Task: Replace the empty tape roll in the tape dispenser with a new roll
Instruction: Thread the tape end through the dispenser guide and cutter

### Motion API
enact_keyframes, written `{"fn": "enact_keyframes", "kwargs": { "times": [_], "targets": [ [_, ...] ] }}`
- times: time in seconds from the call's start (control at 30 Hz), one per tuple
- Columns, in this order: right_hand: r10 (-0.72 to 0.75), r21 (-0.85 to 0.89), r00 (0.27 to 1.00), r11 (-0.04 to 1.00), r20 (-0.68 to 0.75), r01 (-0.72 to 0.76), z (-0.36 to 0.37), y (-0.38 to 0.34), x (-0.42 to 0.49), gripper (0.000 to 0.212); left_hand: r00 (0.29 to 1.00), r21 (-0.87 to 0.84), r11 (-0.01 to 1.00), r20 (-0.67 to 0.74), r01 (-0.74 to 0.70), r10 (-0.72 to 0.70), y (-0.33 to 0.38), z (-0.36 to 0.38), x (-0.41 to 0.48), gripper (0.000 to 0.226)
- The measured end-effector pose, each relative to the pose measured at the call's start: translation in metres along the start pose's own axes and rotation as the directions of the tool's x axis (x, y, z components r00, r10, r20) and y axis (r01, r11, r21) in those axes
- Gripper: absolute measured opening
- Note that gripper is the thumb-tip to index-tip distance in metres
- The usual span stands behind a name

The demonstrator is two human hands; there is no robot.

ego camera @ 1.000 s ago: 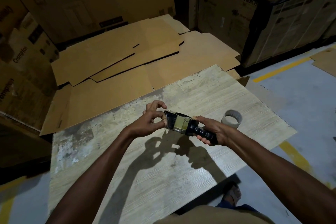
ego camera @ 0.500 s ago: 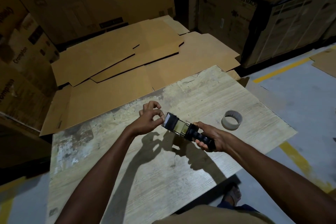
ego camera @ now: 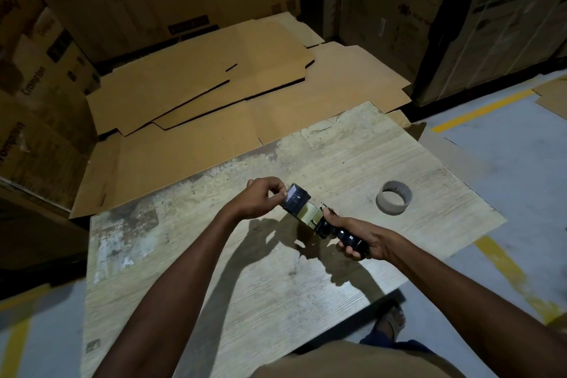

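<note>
Your right hand wraps its fingers tight round the black ribbed handle of the tape dispenser, which is held above the bench. The end of the handle is hidden in your palm. At the dispenser's far end, your left hand pinches thumb and forefinger against the dark roll mounted there. It is too dim to tell whether they hold a tape end. The empty cardboard core lies to the dispenser's right, well apart.

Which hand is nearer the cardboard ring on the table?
Right. The right hand grips the dispenser handle, nearer the camera than the cardboard ring; the left hand pinches at the dispenser's front end, farther left.
</note>
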State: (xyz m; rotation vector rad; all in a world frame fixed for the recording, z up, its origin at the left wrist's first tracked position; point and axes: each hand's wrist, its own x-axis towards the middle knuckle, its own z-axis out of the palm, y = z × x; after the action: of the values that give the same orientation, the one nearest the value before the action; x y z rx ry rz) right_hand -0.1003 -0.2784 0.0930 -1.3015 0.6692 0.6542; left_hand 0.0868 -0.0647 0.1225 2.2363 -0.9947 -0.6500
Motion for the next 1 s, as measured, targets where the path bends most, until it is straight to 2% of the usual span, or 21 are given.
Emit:
{"fn": "enact_keyframes", "kwargs": {
  "times": [0.1, 0.3, 0.47, 0.63, 1.0],
  "targets": [
    [-0.017, -0.107, 0.999, 0.994, -0.036, 0.013, -0.003, -0.003, 0.0, 0.077, 1.0, -0.023, 1.0, -0.01, -0.009, 0.008, 0.0, -0.001, 0.001, 0.018],
    [0.053, -0.19, 0.999, 0.981, 0.006, -0.051, -0.005, -0.019, -0.001, 0.062, 1.0, -0.052, 0.998, -0.013, -0.017, 0.016, 0.011, -0.003, 0.006, 0.014],
    [0.004, -0.391, 0.992, 0.919, -0.125, -0.054, -0.001, -0.017, 0.003, 0.071, 1.0, -0.162, 0.987, -0.013, 0.01, -0.013, 0.005, 0.0, 0.005, 0.012],
    [-0.036, -0.432, 0.99, 0.902, -0.14, -0.028, -0.003, -0.007, 0.004, 0.073, 0.994, -0.281, 0.959, -0.088, 0.036, -0.063, 0.001, 0.014, 0.007, 0.01],
    [-0.113, -0.491, 0.978, 0.871, -0.174, 0.013, -0.009, -0.001, 0.006, 0.087, 0.984, -0.34, 0.939, -0.144, 0.052, -0.106, 0.008, 0.022, 0.014, 0.011]
  ]
}}
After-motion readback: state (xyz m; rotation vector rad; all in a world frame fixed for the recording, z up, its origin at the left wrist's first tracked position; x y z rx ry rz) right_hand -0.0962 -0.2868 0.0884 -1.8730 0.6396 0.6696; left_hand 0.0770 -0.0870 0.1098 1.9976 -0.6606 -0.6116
